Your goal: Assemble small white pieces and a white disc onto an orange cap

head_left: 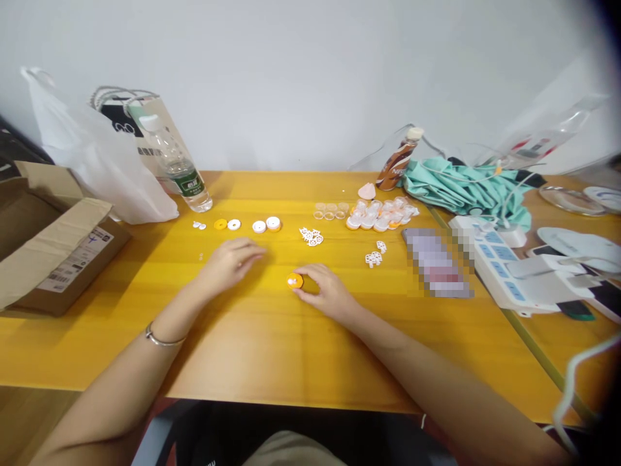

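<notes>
The right hand (326,292) is pinching a small orange disc (294,281) between thumb and fingertips, holding it down on the table (272,349) just in front of the body. The left hand (231,259) is resting beside it with fingers curled loosely, holding nothing that shows — whether a tiny piece is tucked under the fingers cannot be told.

The disc is looking like a light, stiff plastic part with faceted edges and a pale mark on top. It is probably easy to lift but apt to skid on the smooth wood, so the flat sides of its rim are the natural place to grip, as the right hand is doing now.

Further back, similar round pieces are lying in a row (252,225), white cut-outs (311,236) are sitting near the middle, and a cluster of clear and orange caps (381,215) is lying to the right. A water bottle (182,171) is standing at the back left beside a cardboard box (53,252) — a power strip (504,272) is lying at the right.
</notes>
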The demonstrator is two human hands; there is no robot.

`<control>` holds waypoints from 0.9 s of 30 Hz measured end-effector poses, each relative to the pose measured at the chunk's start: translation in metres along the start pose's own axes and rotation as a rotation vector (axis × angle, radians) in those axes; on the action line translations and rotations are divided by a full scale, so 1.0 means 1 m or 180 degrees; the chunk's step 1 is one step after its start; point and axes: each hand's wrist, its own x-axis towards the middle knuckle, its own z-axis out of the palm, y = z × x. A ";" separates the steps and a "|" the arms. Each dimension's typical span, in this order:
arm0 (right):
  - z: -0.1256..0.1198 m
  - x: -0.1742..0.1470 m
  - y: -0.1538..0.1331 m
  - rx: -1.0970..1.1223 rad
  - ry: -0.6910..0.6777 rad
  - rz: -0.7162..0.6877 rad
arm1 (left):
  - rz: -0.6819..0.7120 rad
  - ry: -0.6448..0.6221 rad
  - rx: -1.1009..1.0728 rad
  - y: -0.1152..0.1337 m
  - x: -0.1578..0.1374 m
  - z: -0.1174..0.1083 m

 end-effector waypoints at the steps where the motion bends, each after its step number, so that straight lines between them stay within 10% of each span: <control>1: 0.000 0.000 0.000 -0.0006 0.0000 -0.0018 | -0.0261 -0.0040 0.0016 -0.012 -0.001 -0.004; 13: -0.001 -0.001 -0.002 0.0032 0.0047 0.0069 | -0.0964 -0.0523 -0.1123 -0.066 -0.005 -0.004; 27: -0.003 -0.001 -0.002 0.0179 0.0482 0.0259 | -0.0766 -0.0470 0.0163 -0.054 0.000 -0.011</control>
